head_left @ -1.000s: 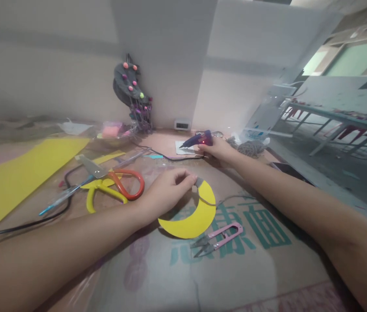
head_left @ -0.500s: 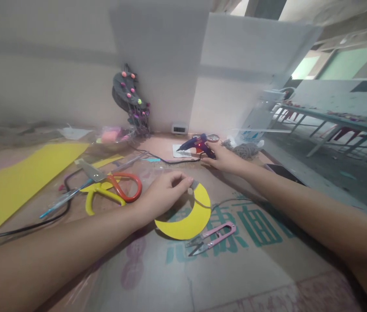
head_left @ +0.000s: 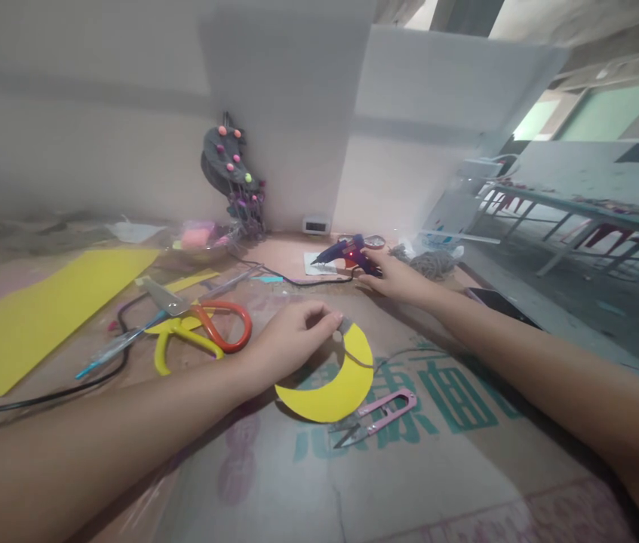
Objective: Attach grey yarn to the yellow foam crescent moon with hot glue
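My left hand point(head_left: 302, 335) pinches the upper tip of a yellow paper crescent point(head_left: 333, 396). Grey yarn point(head_left: 360, 360) is wound around that tip, and a strand crosses the crescent and trails right. Farther back, my right hand point(head_left: 398, 279) is at the handle of a dark blue glue gun point(head_left: 347, 249), with the handle between thumb and fingers. The gun's red light shows, and its nozzle points left over a small white card point(head_left: 313, 264). Pink thread snips point(head_left: 390, 411) lie just below the crescent, blades to the left.
Scissors point(head_left: 228, 328) with red and yellow handles lie left of my left hand, near yellow paper point(head_left: 53, 317). A grey yarn-wrapped crescent with pompoms point(head_left: 220, 162) stands against the wall. Behind my right wrist sits a grey yarn ball point(head_left: 432, 264); a phone point(head_left: 503, 305) lies beside my forearm.
My right hand has shifted back along the glue gun to the end of its handle, and the gun rests lower by the card. My left hand still pinches the crescent.
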A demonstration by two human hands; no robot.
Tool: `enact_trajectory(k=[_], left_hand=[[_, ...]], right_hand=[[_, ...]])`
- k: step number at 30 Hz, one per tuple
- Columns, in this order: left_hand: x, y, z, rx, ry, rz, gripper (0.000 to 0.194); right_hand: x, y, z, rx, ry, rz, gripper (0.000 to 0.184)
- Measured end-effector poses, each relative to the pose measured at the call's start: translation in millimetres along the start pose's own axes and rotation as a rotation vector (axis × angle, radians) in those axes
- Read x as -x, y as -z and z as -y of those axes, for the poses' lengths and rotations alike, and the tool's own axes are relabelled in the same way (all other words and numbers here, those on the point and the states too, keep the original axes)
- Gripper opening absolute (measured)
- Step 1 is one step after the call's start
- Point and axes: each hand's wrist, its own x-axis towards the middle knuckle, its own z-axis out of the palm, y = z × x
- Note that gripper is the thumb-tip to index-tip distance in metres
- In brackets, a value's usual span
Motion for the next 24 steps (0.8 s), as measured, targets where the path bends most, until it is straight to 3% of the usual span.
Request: enact_trajectory(k=[5,10,12,14,18,24], left_hand=[[-1,0.3,3,-0.028,-0.018,-0.025,0.035],[-1,1.4,4,-0.056,-0.037,-0.052,0.034],[-1,1.6,2,-0.071,-0.047,-0.061,0.034],[-1,1.8,-1,-0.094,-0.051,-0.069,0.035],[-1,2.3,-6,-0.139,-0.047,-0.1,0.033],[-2,2.8,-6,-0.138,-0.009,-0.143,0.031]], right_hand=[[9,9,7,-0.119,0.01,-0.003,0.039],[39,17,24,-0.084,-0.01,-0.23,0.022],[53,22,38,-0.084,0.02,-0.228,0.019],[67,28,54,-0.139,0.017,-0.149,0.015],[84,40,81,-0.363,-0.073,0.213,0.019],[92,45,87,-0.796,-0.121,0.482,0.02]])
